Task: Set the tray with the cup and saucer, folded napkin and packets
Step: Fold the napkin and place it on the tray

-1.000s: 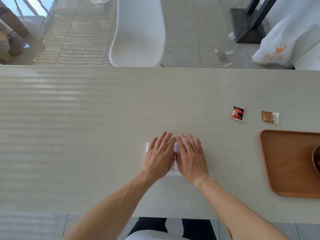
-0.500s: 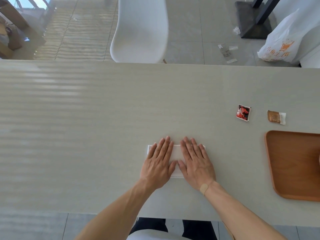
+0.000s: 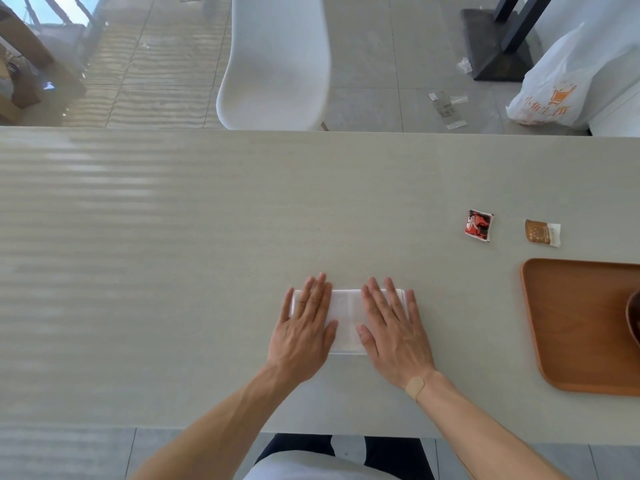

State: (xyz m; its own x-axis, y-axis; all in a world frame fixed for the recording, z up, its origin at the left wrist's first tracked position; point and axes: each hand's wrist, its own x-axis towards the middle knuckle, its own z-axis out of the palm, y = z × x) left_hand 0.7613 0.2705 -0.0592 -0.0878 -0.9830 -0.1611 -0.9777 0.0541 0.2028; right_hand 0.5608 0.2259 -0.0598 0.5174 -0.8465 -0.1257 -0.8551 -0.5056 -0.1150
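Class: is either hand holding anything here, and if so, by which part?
Nothing is gripped. The left hand and right hand lie flat, pressing the napkin onto the table.

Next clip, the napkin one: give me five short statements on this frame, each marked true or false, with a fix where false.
1. Both hands lie flat on the white napkin. True: left hand and right hand press it, palms down.
2. The napkin is already on the wooden tray. False: it lies on the table, left of the tray.
3. Two packets sit on the table beyond the tray. True: a red packet and a brown packet.
4. The red packet lies to the right of the brown one. False: it lies to its left.
5. The right hand holds a packet. False: it rests open on the napkin.
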